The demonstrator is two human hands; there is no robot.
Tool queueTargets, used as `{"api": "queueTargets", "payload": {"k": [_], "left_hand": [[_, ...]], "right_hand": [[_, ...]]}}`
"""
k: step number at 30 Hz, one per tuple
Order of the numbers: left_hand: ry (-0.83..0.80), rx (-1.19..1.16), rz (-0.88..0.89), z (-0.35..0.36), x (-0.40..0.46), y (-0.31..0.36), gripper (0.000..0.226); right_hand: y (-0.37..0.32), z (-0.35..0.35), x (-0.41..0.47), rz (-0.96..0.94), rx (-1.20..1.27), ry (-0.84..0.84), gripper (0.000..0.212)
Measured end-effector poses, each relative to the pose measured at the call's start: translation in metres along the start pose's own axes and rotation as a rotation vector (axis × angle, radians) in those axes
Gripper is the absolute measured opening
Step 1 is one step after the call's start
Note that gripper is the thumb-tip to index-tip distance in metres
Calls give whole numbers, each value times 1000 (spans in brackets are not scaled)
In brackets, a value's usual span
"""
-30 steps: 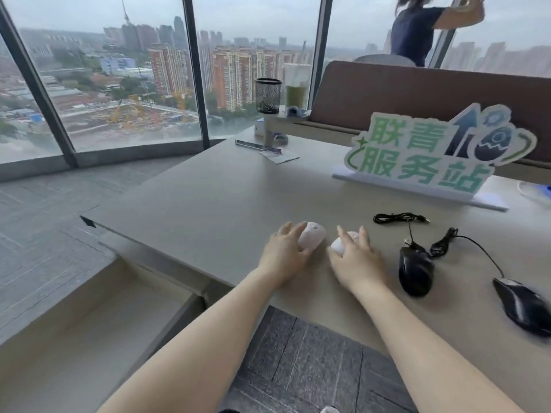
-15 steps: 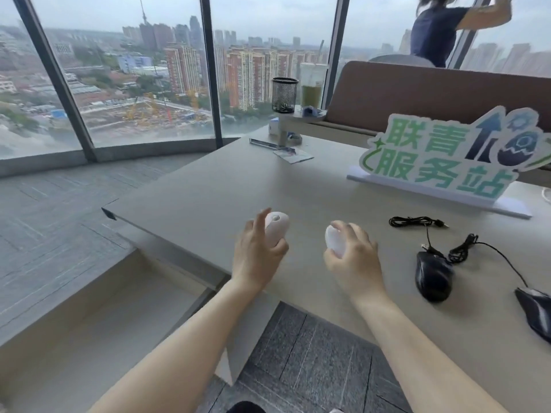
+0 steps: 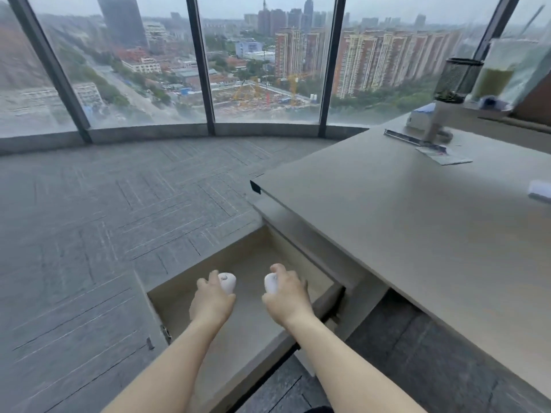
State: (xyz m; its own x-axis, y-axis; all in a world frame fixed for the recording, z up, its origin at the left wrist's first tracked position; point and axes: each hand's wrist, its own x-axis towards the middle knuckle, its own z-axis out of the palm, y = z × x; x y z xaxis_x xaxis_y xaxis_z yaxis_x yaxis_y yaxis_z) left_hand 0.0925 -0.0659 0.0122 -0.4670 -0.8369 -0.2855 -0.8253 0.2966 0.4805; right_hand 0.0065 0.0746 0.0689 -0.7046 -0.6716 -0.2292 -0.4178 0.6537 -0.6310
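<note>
Now your left hand (image 3: 213, 302) grips one white mouse (image 3: 227, 282) and your right hand (image 3: 286, 299) grips the second white mouse (image 3: 270, 284), both held over the open drawer (image 3: 253, 335) beside the desk (image 3: 417, 219). Let go from this height and they may strike the drawer floor hard or knock together, since they hang just beside each other.

We are in a high-rise office. Floor-to-ceiling windows (image 3: 268, 70) look out over city towers, grey carpet tiles (image 3: 119, 210) cover the floor, and a long pale counter (image 3: 417, 234) bears a mesh pen holder (image 3: 457, 80) and papers (image 3: 444, 155). Over its open drawer (image 3: 256, 260) we hold two computer mice, left mouse (image 3: 228, 282) and right mouse (image 3: 269, 284).
</note>
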Motion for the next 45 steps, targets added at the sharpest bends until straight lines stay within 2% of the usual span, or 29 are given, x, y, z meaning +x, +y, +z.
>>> {"api": "queueTargets", "payload": {"k": [6, 12, 15, 18, 23, 26, 29, 33, 38, 40, 42, 45], "left_hand": [[-48, 89, -2, 36, 36, -2, 57], [-17, 160, 86, 53, 52, 8, 55], [26, 68, 91, 46, 48, 13, 52], [125, -103, 174, 25, 35, 27, 45], [213, -317, 508, -6, -17, 98, 32], [190, -427, 660, -14, -70, 156, 29], [108, -482, 815, -2, -128, 212, 26], [-55, -484, 979, 43, -207, 280, 25], [-337, -244, 1135, 111, -298, 345, 38], [-451, -155, 1143, 135, -327, 364, 51], [-512, -91, 1133, 156, -349, 380, 61], [-436, 32, 1123, 183, -370, 396, 67]], "right_hand": [[14, 49, 62, 152, -218, -129, 55], [32, 62, 83, 243, -337, -119, 62], [30, 54, 79, 242, -311, -101, 64], [20, 27, 60, 149, -176, 4, 50], [5, -48, -8, -65, 19, 239, 37], [10, -104, -60, -137, 67, 410, 29], [41, -162, -115, -127, 68, 628, 23], [124, -227, -180, 24, -8, 937, 24], [243, -282, -253, 371, -220, 1239, 37], [283, -300, -279, 563, -238, 1203, 44], [319, -312, -300, 749, -229, 1087, 52], [356, -318, -317, 868, -168, 949, 61]]}}
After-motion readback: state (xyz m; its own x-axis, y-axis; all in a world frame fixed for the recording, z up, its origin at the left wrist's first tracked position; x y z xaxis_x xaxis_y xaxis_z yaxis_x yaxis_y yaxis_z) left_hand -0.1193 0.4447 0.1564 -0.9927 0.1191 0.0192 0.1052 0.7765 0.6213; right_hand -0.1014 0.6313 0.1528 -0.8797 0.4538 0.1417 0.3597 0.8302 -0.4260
